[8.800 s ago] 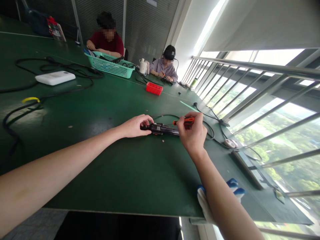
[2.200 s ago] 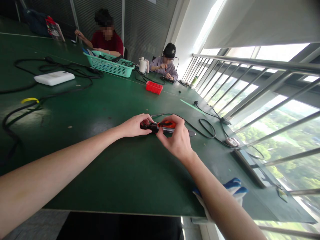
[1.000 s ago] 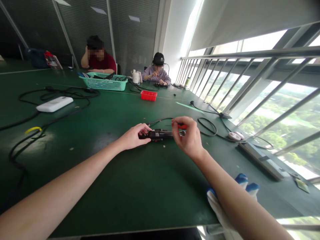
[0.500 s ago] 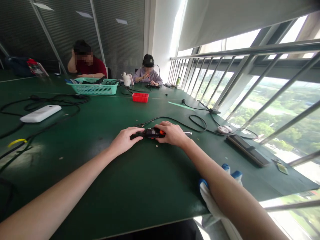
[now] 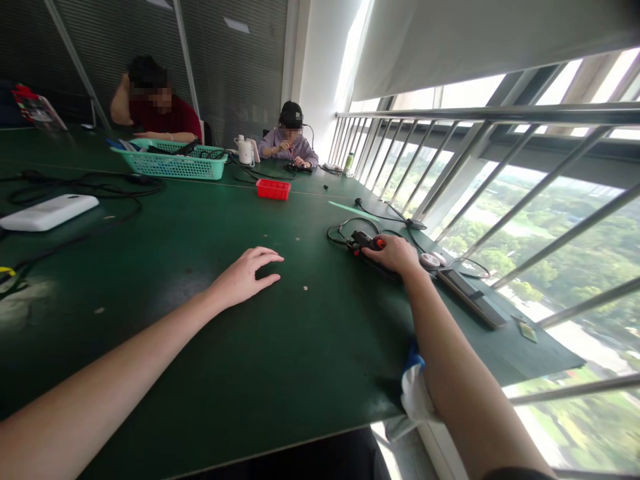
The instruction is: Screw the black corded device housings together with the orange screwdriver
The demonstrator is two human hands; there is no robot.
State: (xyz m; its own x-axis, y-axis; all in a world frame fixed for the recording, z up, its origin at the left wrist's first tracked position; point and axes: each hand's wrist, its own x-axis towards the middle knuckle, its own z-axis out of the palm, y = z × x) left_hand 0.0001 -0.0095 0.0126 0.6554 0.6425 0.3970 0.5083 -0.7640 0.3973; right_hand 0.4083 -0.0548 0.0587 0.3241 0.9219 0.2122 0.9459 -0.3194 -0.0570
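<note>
My right hand [image 5: 395, 253] is closed over a black tool with orange-red parts [image 5: 361, 239] on the right half of the green table. My fingers hide much of it, and its exact kind is not clear. A thin black cable [image 5: 333, 233] loops on the tabletop around its far side. To the left, my left hand [image 5: 247, 275] rests low over the table, thumb and fingers apart and holding nothing. A wide strip of green tabletop [image 5: 310, 267] separates the two hands.
Farther back stand a red tray [image 5: 273, 189] and a turquoise basket [image 5: 173, 163] of tools. A white box-like device [image 5: 50, 212] lies left. A dark flat case [image 5: 473, 299] lies near the railing [image 5: 450, 120]. A glove [image 5: 415, 390] hangs at the front edge. Two people sit opposite.
My right hand has moved the black tool right and away from me. My left hand has let go of it and opened. The view has shifted slightly.
</note>
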